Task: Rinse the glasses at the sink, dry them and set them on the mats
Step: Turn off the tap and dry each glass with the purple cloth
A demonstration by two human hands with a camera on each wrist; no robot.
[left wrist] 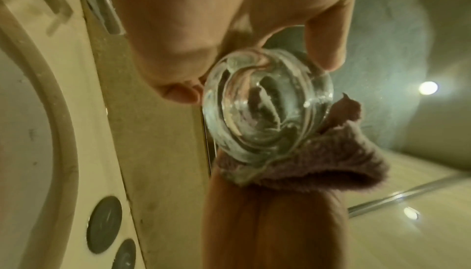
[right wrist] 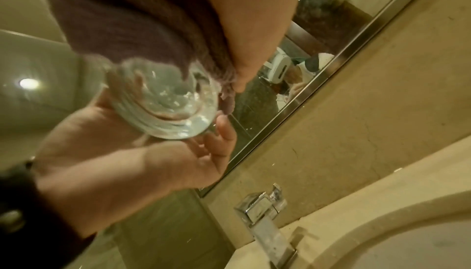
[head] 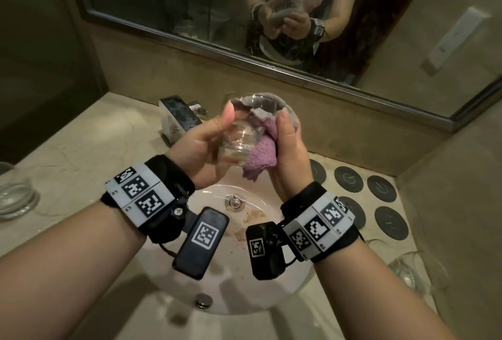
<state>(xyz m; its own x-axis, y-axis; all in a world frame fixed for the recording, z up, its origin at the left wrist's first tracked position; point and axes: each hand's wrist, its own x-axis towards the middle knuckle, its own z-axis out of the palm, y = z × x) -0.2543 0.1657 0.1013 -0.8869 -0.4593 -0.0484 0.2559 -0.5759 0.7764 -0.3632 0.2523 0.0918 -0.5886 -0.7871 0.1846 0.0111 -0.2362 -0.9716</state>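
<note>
Above the sink basin (head: pixel 168 280) I hold a clear glass (head: pixel 241 133), tilted with its thick base toward me. My left hand (head: pixel 209 138) grips its side, thumb on the near wall. My right hand (head: pixel 288 155) holds a purple and grey cloth (head: pixel 262 157) that is wrapped over the rim and tucked into the glass. The left wrist view shows the glass base (left wrist: pixel 265 104) with the cloth (left wrist: pixel 318 156) beneath it. In the right wrist view the cloth (right wrist: pixel 127 23) covers the glass (right wrist: pixel 165 100). Round dark mats (head: pixel 381 188) lie on the counter to the right.
A chrome faucet (head: pixel 179 117) stands behind the basin, under a wide mirror (head: pixel 271 13). One glass (head: pixel 16 193) sits on the left counter and another glass (head: pixel 415 269) on the right counter near the mats. Crumbs lie beside the drain (head: pixel 234 202).
</note>
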